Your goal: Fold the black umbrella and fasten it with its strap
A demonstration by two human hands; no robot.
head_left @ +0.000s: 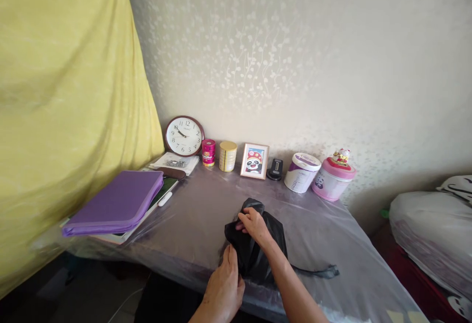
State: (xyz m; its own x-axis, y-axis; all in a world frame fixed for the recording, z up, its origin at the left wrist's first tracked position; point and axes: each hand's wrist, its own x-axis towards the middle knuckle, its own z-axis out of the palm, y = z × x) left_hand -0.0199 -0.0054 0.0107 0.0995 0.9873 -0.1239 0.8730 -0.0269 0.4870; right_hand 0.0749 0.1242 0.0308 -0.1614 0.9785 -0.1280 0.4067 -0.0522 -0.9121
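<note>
Handling, head view: both hands work at a black bag (276,229) on the covered table (195,224), near its front edge.
Left hand (221,286): clamped on the bag's near side.
Right hand (254,224): fingers bent at the bag's dark opening; whether they pinch it, I cannot tell.
Bag progress: partly spread, I'd judge; folds remain, and a narrow strip (317,270) trails off to the right.
Clock (184,136): hour numerals read clearly; dial script too small.
Red tin (208,153), white tub (298,178): printed, brands unreadable.
</note>
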